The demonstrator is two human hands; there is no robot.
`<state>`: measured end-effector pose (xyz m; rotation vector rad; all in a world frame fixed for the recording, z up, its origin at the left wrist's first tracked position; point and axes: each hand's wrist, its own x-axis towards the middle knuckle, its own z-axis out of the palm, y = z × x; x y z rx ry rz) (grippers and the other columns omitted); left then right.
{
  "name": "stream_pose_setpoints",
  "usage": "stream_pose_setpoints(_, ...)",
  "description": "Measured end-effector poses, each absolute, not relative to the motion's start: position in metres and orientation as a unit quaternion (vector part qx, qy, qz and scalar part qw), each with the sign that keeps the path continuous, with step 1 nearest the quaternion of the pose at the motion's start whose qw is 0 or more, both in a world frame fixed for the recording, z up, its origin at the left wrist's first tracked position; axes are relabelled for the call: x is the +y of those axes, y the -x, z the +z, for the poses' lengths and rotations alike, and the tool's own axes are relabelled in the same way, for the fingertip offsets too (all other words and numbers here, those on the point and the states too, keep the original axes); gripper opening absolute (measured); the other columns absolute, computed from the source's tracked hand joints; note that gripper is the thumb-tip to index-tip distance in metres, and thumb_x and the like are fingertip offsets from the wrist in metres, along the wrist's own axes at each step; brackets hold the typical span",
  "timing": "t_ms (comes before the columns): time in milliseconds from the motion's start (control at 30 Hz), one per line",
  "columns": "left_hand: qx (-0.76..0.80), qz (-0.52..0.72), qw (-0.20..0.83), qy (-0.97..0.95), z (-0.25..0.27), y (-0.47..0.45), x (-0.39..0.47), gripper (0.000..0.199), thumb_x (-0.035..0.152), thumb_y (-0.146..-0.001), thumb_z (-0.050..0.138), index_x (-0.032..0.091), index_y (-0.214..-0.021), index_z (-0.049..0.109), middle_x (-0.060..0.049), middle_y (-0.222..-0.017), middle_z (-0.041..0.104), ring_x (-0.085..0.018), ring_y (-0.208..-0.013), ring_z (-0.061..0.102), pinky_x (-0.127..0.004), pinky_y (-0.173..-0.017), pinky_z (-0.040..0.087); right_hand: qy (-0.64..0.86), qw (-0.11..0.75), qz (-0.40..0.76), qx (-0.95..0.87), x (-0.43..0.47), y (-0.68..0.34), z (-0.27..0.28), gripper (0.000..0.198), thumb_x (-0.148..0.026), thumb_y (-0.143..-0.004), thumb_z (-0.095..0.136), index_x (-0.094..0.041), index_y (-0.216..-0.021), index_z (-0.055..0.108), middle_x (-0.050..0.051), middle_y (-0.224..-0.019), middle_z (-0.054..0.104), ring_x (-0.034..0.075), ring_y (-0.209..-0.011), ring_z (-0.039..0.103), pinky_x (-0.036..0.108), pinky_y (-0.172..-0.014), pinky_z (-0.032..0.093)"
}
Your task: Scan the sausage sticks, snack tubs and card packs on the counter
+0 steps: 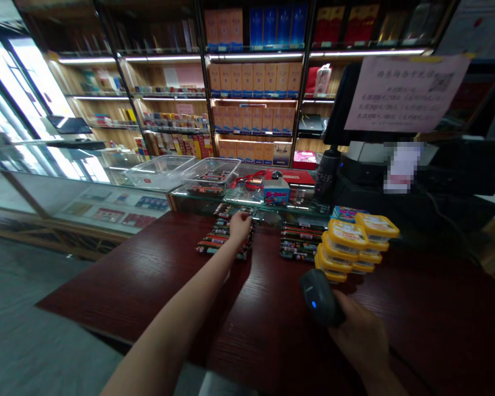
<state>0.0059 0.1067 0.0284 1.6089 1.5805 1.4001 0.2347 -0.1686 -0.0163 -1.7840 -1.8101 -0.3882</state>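
My left hand (240, 226) is stretched out over a row of slim dark wrapped sticks (215, 240) on the table. Its fingers are curled together at the far part of that row, and whatever they pinch is too small to make out. In my right hand (361, 330) is a dark barcode scanner (320, 297) with a blue light, held above the table. A second row of similar wrapped sticks (299, 242) lies to the right of the first. Beside it, yellow-lidded plastic tubs (346, 235) are stacked, just beyond the scanner.
A glass ledge (247, 208) behind the sticks carries clear plastic bins (212, 170) and a small blue-pink box (276, 192). At the right stands a monitor with a paper notice (406, 93). Boxed goods fill the back shelves. The dark red table (148, 275) ends at the left.
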Motion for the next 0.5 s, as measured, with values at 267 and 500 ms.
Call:
stream_pose_setpoints(267,0.415,0.256,0.133,-0.863,0.008,-0.078,0.021,0.012,0.022,-0.072,0.067,0.018,-0.084,0.068,-0.004,-0.09,0.066,-0.019,-0.09,0.058,-0.032,-0.086,0.046,0.672,0.294,-0.112,-0.67,-0.17,-0.235,-0.013,0.027,-0.019,-0.075,0.053,-0.02,-0.101,0.058,0.005,-0.088,0.07,0.021,-0.077,0.066,0.03,-0.067,0.044)
stream_pose_setpoints(500,0.488,0.136,0.004,-0.862,0.016,-0.086,-0.002,0.021,0.017,-0.077,0.06,0.022,-0.096,0.068,-0.011,-0.101,0.058,-0.025,-0.1,0.052,-0.036,-0.081,0.045,0.671,0.296,-0.117,-0.67,-0.173,-0.237,-0.011,0.025,-0.02,-0.075,0.051,-0.02,-0.098,0.06,0.004,-0.083,0.07,0.02,-0.073,0.065,0.028,-0.063,0.041)
